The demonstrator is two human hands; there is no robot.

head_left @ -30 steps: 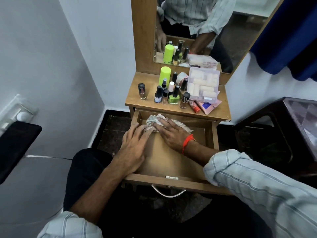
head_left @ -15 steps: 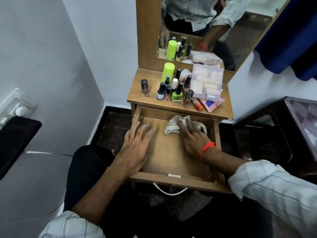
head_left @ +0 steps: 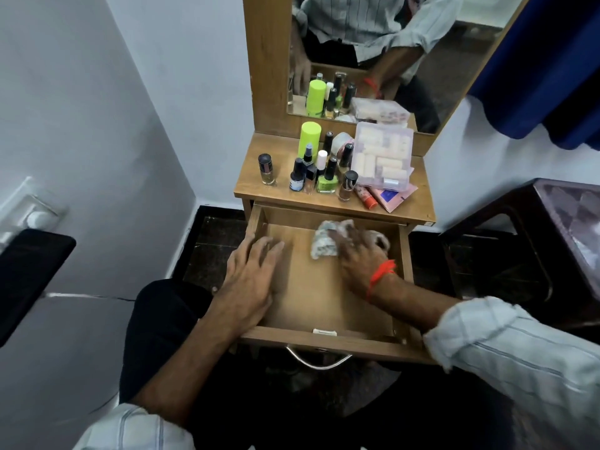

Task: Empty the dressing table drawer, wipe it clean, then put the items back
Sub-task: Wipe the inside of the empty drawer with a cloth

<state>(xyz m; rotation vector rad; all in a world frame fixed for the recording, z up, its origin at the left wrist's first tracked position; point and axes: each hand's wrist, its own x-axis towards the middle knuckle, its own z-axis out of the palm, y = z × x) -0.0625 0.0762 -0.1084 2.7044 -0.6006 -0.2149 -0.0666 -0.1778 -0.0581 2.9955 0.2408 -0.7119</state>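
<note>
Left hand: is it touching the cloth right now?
Apart. In the head view the left hand lies flat at the drawer's left side, with bare wood showing between its fingertips and the cloth.

Pale blue-white striped shirt sleeves (head_left: 519, 358) pushed up the forearms, orange-red thread band (head_left: 380, 277) on right wrist, dark trousers (head_left: 156, 323)

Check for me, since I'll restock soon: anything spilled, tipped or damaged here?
Nothing stands out. The bottles stand upright on the tabletop, the drawer looks dry and whole, and the right hand presses the cloth inside.
</note>
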